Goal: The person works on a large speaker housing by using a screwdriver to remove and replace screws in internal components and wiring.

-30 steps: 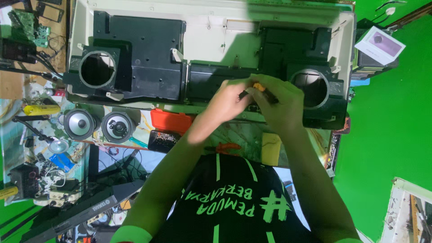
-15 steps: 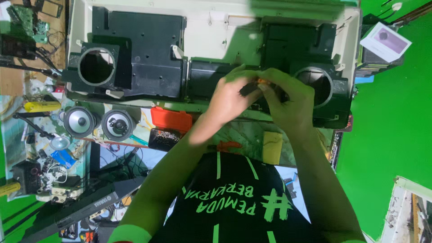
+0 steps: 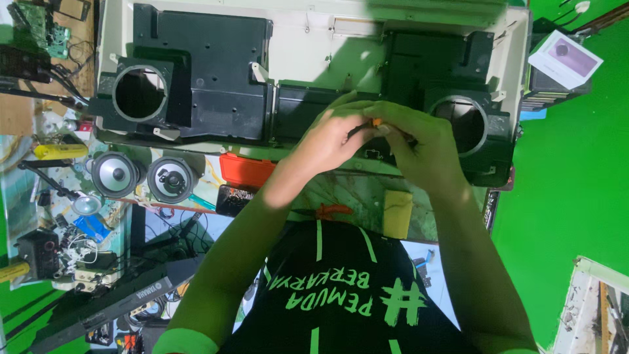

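Cluttered tabletop held a stiff, bulky casing (image 3: 308, 65) where both hands' fingers (image 3: 357, 118) pinched a small orange-tipped tool (image 3: 375, 122).

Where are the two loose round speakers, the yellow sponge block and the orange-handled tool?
loose round speakers (image 3: 171, 180), head view, centre cone of the right one.
yellow sponge block (image 3: 397, 214), head view, middle of its top face.
orange-handled tool (image 3: 376, 122), head view, orange bit between the hands.

Two loose speakers (image 3: 114, 174) (image 3: 171, 179), two round openings (image 3: 139, 94) (image 3: 462, 124), two hands (image 3: 331, 137) (image 3: 419, 147), perhaps one yellow sponge (image 3: 397, 214).
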